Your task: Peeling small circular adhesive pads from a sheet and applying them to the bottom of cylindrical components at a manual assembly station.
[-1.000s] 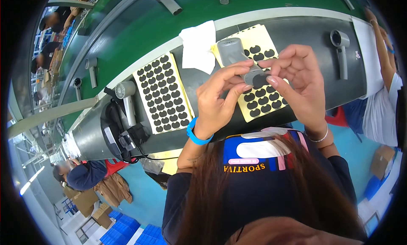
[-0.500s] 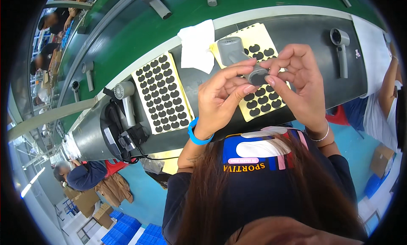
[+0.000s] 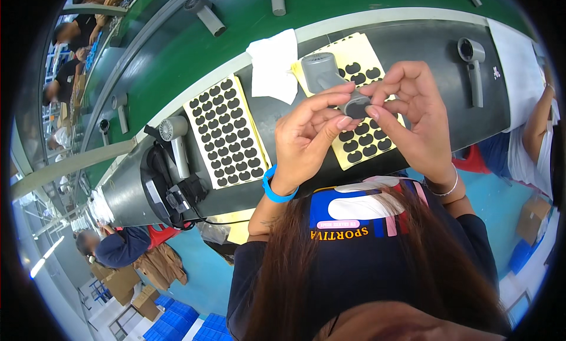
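A grey handheld fan [image 3: 321,70] lies tilted between my hands, with its head away from me and the end of its handle facing me. A dark pad [image 3: 356,109] covers that end. My left hand [image 3: 312,134] pinches the handle's end between thumb and fingers. From the other side, my right hand [image 3: 415,114] closes on the same end, its thumb at the pad's edge. Under the fan is a yellow sheet [image 3: 348,159] of black die-cut stickers, partly hidden by my hands. Another sticker sheet [image 3: 227,132] lies to the left.
A white cloth [image 3: 273,64] lies between the sheets at the back. Other fans stand left [image 3: 174,137] and right [image 3: 473,70] on the dark table. Near the left fan sits a black device with a cable [image 3: 177,193]. Beyond runs a green conveyor [image 3: 177,58] carrying fans. Co-workers sit at both sides.
Fans on the green conveyor have shifted left. My hands stay almost in place, with the right thumb and fingers moving slightly left at the handle's end.
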Action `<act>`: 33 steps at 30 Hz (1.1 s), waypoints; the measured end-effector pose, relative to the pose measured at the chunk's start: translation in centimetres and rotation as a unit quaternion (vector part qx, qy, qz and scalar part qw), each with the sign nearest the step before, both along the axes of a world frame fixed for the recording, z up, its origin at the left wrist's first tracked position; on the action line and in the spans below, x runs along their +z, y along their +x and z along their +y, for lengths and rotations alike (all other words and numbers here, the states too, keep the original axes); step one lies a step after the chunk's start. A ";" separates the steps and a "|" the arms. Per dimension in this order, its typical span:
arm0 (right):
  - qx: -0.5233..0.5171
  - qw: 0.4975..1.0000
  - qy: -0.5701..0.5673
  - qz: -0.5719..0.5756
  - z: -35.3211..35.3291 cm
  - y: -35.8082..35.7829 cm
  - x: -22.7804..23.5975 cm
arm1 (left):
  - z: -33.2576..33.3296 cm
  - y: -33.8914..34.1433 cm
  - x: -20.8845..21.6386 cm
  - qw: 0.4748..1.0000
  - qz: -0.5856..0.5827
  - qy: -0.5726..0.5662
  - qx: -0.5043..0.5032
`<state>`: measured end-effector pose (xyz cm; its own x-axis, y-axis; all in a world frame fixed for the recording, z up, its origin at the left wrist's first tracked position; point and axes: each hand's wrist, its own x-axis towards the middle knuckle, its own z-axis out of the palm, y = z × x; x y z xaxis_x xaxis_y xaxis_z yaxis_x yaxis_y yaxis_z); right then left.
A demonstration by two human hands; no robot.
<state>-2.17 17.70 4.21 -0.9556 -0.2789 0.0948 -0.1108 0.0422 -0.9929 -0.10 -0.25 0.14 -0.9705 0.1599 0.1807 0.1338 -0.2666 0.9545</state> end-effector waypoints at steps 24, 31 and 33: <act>-0.040 0.988 0.130 0.076 -0.1 0.8 0.5 | 0.8 0.3 -0.1 0.999 -0.005 -0.003 0.039; -0.077 0.973 0.170 0.138 -0.2 1.1 0.4 | 1.1 0.5 -0.2 0.999 -0.004 -0.004 0.041; -0.078 0.971 0.179 0.141 -0.1 1.2 0.5 | 1.2 0.5 -0.2 0.999 -0.003 -0.004 0.040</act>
<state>-1.02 17.55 4.68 -0.9391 -0.1960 0.2821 -0.3402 0.4167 -0.8430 0.43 0.92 -0.08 -0.9812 0.0838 0.1739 0.1486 -0.2479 0.9573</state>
